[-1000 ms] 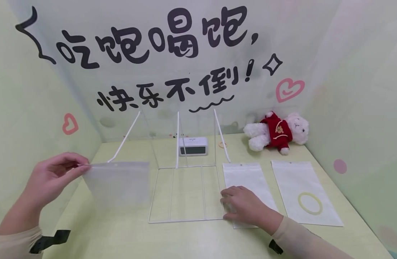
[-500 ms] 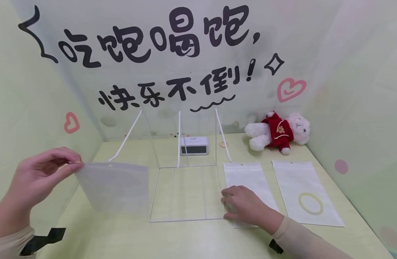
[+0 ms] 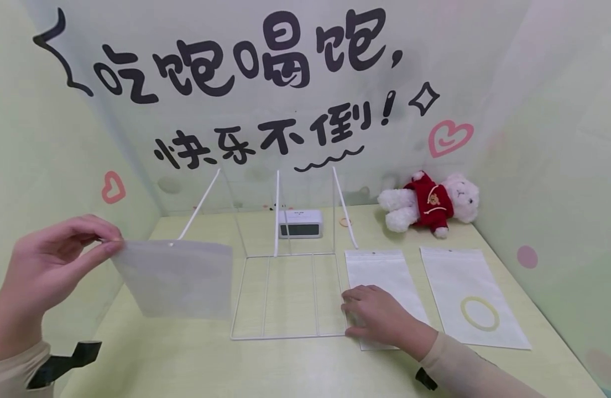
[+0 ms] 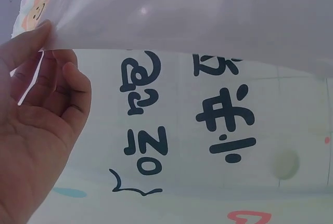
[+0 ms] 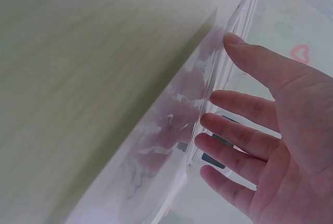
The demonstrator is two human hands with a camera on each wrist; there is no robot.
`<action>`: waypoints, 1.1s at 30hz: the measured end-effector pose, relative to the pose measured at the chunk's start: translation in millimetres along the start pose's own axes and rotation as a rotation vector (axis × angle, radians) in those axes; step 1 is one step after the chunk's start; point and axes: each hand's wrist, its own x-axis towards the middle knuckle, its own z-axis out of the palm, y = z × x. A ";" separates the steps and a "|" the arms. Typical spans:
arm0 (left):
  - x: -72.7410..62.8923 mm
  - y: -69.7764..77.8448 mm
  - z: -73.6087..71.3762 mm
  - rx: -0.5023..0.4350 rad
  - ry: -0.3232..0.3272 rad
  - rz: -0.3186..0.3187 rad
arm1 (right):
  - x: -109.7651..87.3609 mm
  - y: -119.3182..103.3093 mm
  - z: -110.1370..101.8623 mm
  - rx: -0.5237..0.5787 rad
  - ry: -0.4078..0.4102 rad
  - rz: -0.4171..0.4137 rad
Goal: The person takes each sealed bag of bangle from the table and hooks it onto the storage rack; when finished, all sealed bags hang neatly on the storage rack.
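My left hand (image 3: 61, 257) pinches a translucent white zip bag (image 3: 186, 284) by its upper left corner, between thumb and fingers. The bag spreads sideways above the table, its small hanging hole near the lower end of the left prong (image 3: 199, 203) of a white wire rack (image 3: 289, 337). In the left wrist view, the bag (image 4: 208, 16) stretches across the top from the pinched corner. My right hand (image 3: 380, 318) lies at the right side of the rack's base, over a flat white bag (image 3: 380, 268). The right wrist view has its fingers fairly straight, tips at the wire.
Another white bag (image 3: 476, 276) lies at the right with a pale yellow ring (image 3: 463, 313) showing on it. A small digital clock (image 3: 301, 224) stands behind the rack. At the back right lies a white plush bear (image 3: 432, 204) in red. Walls enclose the table.
My left hand has shifted left and upward with the bag, bringing the bag's hole close to the left prong's end. The right hand stays at the rack's base.
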 end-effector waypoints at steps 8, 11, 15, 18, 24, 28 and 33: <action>2.9 -13.6 1.4 0.038 0.034 -0.040 | -1.9 1.0 -0.6 -0.016 0.005 0.001; 3.0 -21.8 0.8 0.060 0.044 -0.062 | -2.3 1.0 0.6 -0.009 0.008 0.002; 3.3 -31.4 1.0 0.099 0.080 -0.127 | -1.5 0.3 2.7 0.010 0.012 0.005; 4.0 -37.8 2.6 0.151 0.123 -0.203 | -1.3 -0.1 3.7 0.016 0.010 0.013; 5.3 -52.4 4.6 0.125 0.148 -0.217 | -1.8 0.1 4.6 0.017 0.013 0.017; 8.5 -58.2 6.4 0.174 0.175 -0.249 | -1.8 -0.7 4.4 0.021 0.020 0.016; 12.3 -63.1 9.6 0.293 0.193 -0.305 | -2.6 -2.2 3.7 0.040 0.029 0.017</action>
